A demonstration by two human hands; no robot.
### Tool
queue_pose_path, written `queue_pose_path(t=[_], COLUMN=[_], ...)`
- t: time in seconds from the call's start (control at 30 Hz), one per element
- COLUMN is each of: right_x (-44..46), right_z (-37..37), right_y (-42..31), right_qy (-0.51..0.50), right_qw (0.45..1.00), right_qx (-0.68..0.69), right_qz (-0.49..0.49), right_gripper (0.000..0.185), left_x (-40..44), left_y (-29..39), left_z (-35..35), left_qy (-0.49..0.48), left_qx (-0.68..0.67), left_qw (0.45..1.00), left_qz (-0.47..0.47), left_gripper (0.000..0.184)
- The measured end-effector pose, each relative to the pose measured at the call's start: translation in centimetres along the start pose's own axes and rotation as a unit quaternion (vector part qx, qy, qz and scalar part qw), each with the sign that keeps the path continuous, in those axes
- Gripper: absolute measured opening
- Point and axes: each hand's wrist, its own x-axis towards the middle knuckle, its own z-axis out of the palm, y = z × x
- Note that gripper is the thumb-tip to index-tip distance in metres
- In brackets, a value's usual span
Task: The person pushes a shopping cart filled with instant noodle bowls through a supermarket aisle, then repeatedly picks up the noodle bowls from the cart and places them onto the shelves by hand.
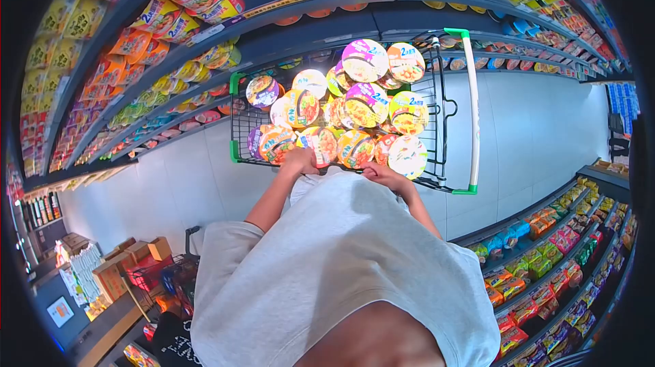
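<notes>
A black wire shopping cart [430, 143] with green corners stands sideways in front of me, its white handle [473, 108] on the right. Piled in it are several instant noodle cups [366, 104] with orange, purple, yellow and white lids. My left hand [299, 160] is closed over the cart's near rim, beside an orange-lidded noodle cup [277, 145]. Farther right along the same rim, my right hand [383, 174] is closed too, just below another orange-lidded cup [356, 149]. The fingertips of both hands are partly hidden.
Shelves [293, 10] stocked with noodle cups run behind the cart and along the left. At the lower right, another shelf [546, 251] holds colourful packets. Cardboard boxes [112, 278] and a red-filled basket [151, 273] are at the lower left. Pale tiled floor [518, 135] lies between.
</notes>
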Motion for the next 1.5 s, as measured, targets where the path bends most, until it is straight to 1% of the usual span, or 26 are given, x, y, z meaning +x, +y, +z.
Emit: queue_pose_path(t=[0.1, 0.2, 0.3, 0.4, 0.5, 0.6, 0.7, 0.8, 0.83, 0.9, 0.93, 0.97, 1.0, 1.03, 1.07, 1.1, 1.13, 1.17, 1.2, 1.23, 1.27, 1.37, 1.4, 1.5], right_x=[-0.1, -0.9, -1.3, -2.7, -2.9, -2.6, -3.0, -3.5, -3.7, -4.5, -5.6, -6.6, -6.9, -7.5, -8.1, -8.5, -9.2, -9.5, -9.6, -9.7, -9.5, -8.8, -8.8, -9.0], right_z=[-1.0, -1.4, -1.5, -1.5, -1.5, -1.6, -1.2, -1.0, -1.5, -3.1, -3.7, -4.4, -4.9, -5.9, -6.6, -7.0, -7.3, -7.4, -7.4, -7.4, -7.5, -7.5, -7.3, -7.0], right_y=[0.9, 0.0, -0.8, -1.5, -1.3, 1.2, 2.3, 3.2, 3.2, 2.7, 1.4, 0.1, 0.0, 0.3, 1.0, 1.6, 0.9, 1.1, 1.5, 1.9, 2.3, 2.6, 2.3, 0.8], right_qy=[-0.05, -0.061, -0.047, -0.04, -0.034, -0.014, 0.032, 0.125, 0.16, 0.227, 0.28, 0.331, 0.392, 0.412, 0.446, 0.476, 0.458, 0.466, 0.473, 0.48, 0.476, 0.457, 0.463, 0.493], right_qw=[0.998, 0.997, 0.989, 0.985, 0.977, 0.977, 0.979, 0.989, 0.985, 0.972, 0.956, 0.935, 0.909, 0.895, 0.859, 0.815, 0.833, 0.829, 0.826, 0.822, 0.823, 0.841, 0.835, 0.839], right_qx=[0.009, -0.02, -0.142, -0.166, -0.209, -0.212, -0.2, -0.079, -0.061, -0.025, -0.068, -0.112, -0.143, -0.172, -0.251, -0.328, -0.31, -0.309, -0.307, -0.306, -0.31, -0.288, -0.296, -0.226], right_qz=[-0.028, -0.029, 0.02, 0.021, 0.021, -0.012, -0.028, -0.02, -0.032, -0.054, -0.059, -0.062, -0.013, 0.013, -0.015, -0.043, 0.0, -0.001, -0.001, -0.002, -0.012, 0.011, 0.036, 0.046], right_gripper=[0.042, 0.044, 0.048, 0.049, 0.05, 0.06, 0.057, 0.052, 0.049, 0.045, 0.043, 0.04, 0.038, 0.04, 0.042, 0.043, 0.049, 0.05, 0.051, 0.052, 0.055, 0.059, 0.062, 0.064], left_x=[0.6, -0.1, -0.6, 0.1, 0.7, 0.6, -0.2, 0.0, 0.4, 1.2, 1.5, 1.9, 2.7, 3.0, 1.7, 1.4, 1.3, 1.1, 3.3, 3.1, 2.4, 5.0, 5.4, 4.7], left_y=[-0.7, -0.2, 0.3, -0.2, -0.9, -0.5, 0.2, 0.0, -0.1, -0.4, -0.3, 0.5, 1.9, 4.0, 7.3, 9.9, 12.1, 14.0, 14.9, 16.6, 18.7, 20.6, 20.8, 21.6], left_z=[1.2, 1.4, 1.7, 3.3, 4.3, 4.5, 3.6, 3.2, 3.2, 3.5, 3.6, 3.3, 3.0, 2.6, 0.4, -0.7, -1.5, -1.7, -0.2, -0.3, -1.5, 0.7, 1.3, 0.1], left_qy=[0.024, 0.052, 0.048, 0.056, 0.048, 0.043, 0.035, 0.005, -0.009, -0.01, -0.011, -0.011, -0.011, -0.01, 0.009, 0.007, 0.005, 0.041, 0.028, 0.034, -0.024, 0.024, 0.062, 0.058], left_qx=[-0.03, -0.048, -0.067, -0.068, -0.111, -0.095, -0.1, -0.105, -0.105, -0.047, -0.018, 0.021, 0.06, 0.1, 0.1, 0.065, 0.03, 0.01, -0.023, -0.093, -0.114, -0.148, -0.135, -0.106], left_qw=[0.999, 0.997, 0.996, 0.996, 0.993, 0.995, 0.994, 0.994, 0.994, 0.999, 1.0, 0.999, 0.997, 0.992, 0.994, 0.998, 0.997, 0.988, 0.985, 0.971, 0.974, 0.955, 0.947, 0.962], left_qz=[0.012, 0.003, -0.021, -0.012, 0.0, -0.003, 0.0, 0.007, 0.009, 0.003, 0.001, -0.025, -0.049, -0.073, -0.039, 0.017, 0.072, 0.146, 0.169, 0.218, 0.195, 0.254, 0.285, 0.243], left_gripper=[0.042, 0.042, 0.048, 0.057, 0.063, 0.064, 0.064, 0.064, 0.065, 0.061, 0.06, 0.058, 0.058, 0.057, 0.054, 0.053, 0.052, 0.052, 0.055, 0.06, 0.066, 0.071, 0.072, 0.073])
